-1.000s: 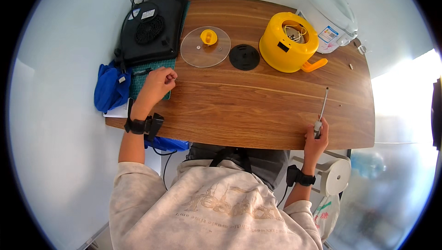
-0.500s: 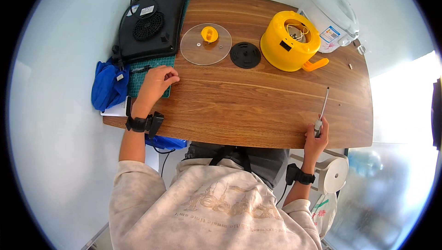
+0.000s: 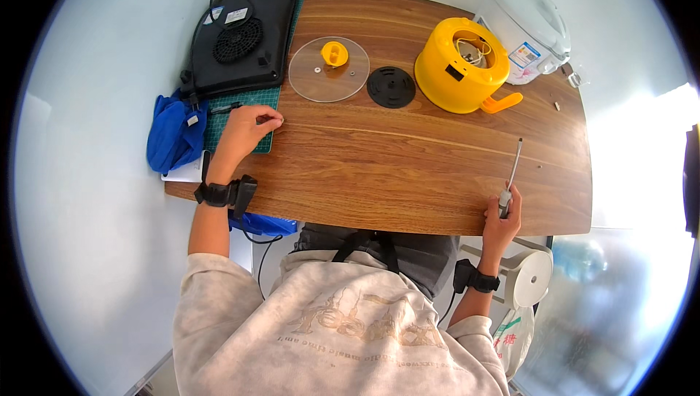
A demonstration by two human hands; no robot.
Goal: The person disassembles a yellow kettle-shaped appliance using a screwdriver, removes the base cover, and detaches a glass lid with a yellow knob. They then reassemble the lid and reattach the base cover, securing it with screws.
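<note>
My right hand [image 3: 502,219], at the table's right front, grips a screwdriver [image 3: 515,165] by its grey handle, the shaft pointing away from me. Over the edge of the green cutting mat [image 3: 264,142] hovers my left hand [image 3: 246,133], thumb and fingertips pinched together. Whatever they hold, if anything, is too small to make out. Beyond it lies a round glass lid [image 3: 305,84] with a yellow knob [image 3: 335,54]. A black slotted disc [image 3: 391,87] is to its right. Farther right stands a yellow pot-like housing [image 3: 452,84], its round opening showing white wires.
A black induction cooker [image 3: 273,46], vented underside up, covers the back left. Beside it slumps a blue cloth bag [image 3: 175,141]. A white lidded rice cooker [image 3: 526,20] occupies the back right corner of the wooden table [image 3: 379,177]. Small loose bits lie toward the right edge.
My left fingertips have drawn closer together, with the hand nearly in place. My right hand still holds the screwdriver. The view has shifted slightly.
</note>
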